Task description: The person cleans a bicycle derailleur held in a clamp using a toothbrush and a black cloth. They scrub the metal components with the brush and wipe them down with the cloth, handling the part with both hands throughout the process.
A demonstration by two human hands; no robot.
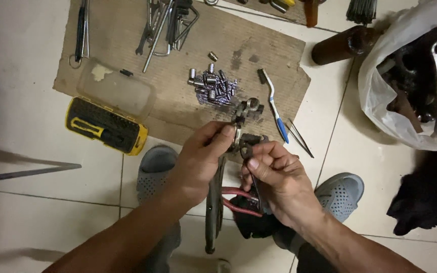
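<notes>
My left hand (pixel 201 159) grips a greasy grey metal mechanism (pixel 245 117) near its upper end, and a long dark metal arm (pixel 213 207) of it hangs down below the hand. My right hand (pixel 274 179) pinches a small dark part of the same mechanism (pixel 246 148) between thumb and fingers. Red-handled pliers (pixel 238 201) lie under my right hand, on a black cloth.
A brown cardboard sheet (pixel 127 30) on the tiled floor holds hex keys and spanners (pixel 170 23), a pile of small metal bits (pixel 212 87), and a yellow-and-black bit case (pixel 106 124) with a clear lid. A blue-and-white toothbrush (pixel 274 107), tweezers (pixel 299 137), and a white bag of parts (pixel 416 76) lie to the right.
</notes>
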